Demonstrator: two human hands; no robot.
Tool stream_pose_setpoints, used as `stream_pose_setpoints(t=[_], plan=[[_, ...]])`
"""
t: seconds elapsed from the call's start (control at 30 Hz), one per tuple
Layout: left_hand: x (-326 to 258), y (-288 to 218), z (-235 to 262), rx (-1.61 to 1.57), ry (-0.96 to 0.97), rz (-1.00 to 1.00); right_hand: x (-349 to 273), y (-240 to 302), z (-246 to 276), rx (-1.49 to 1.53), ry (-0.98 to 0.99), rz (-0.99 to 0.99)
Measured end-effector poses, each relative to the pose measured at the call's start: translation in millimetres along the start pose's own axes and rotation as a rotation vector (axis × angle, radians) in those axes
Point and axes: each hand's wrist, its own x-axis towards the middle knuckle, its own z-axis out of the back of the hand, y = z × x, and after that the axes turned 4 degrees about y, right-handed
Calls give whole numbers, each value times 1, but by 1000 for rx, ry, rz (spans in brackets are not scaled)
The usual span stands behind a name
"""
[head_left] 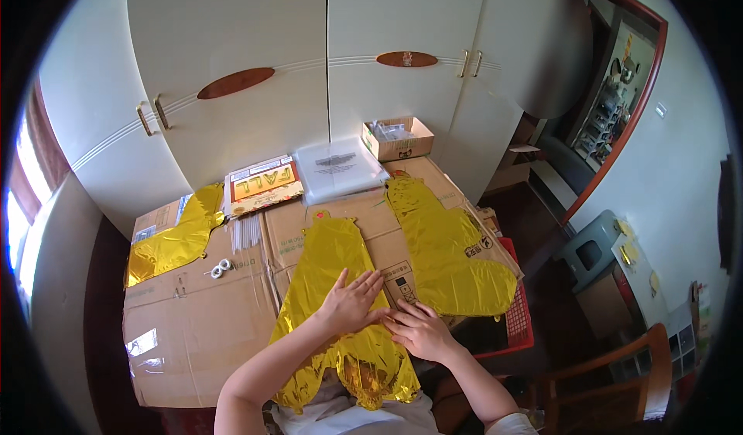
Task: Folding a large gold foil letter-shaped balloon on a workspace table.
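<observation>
A flat gold foil balloon lies in front of me on the cardboard, its lower end hanging over the near edge toward my lap. My left hand rests flat on the middle of it, fingers stretched toward the upper right. On its right side lies my right hand, fingers extended and a little apart, their tips close to the left hand. Neither hand grips anything that I can see. To the right is a second gold foil balloon, also flat. A third gold foil balloon lies at the far left.
Flattened cardboard covers the table. Along the back are printed packets, clear plastic bags and an open carton. Thin clear straws and small white rolls lie left. A red crate and wooden chair stand right.
</observation>
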Motion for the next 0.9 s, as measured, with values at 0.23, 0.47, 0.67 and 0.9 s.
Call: stream_pose_setpoints(t=[0.23, 0.47, 0.67, 0.9], plan=[[28, 35, 3, 101, 5, 120, 0, 0, 3, 11, 19, 7], [42, 50, 15, 145, 137, 182, 0, 1, 8, -5, 20, 14], [42, 46, 21, 211, 153, 182, -8, 5, 17, -14, 53, 18], [43, 49, 17, 216, 152, 188, -25, 7, 26, 10, 96, 43]])
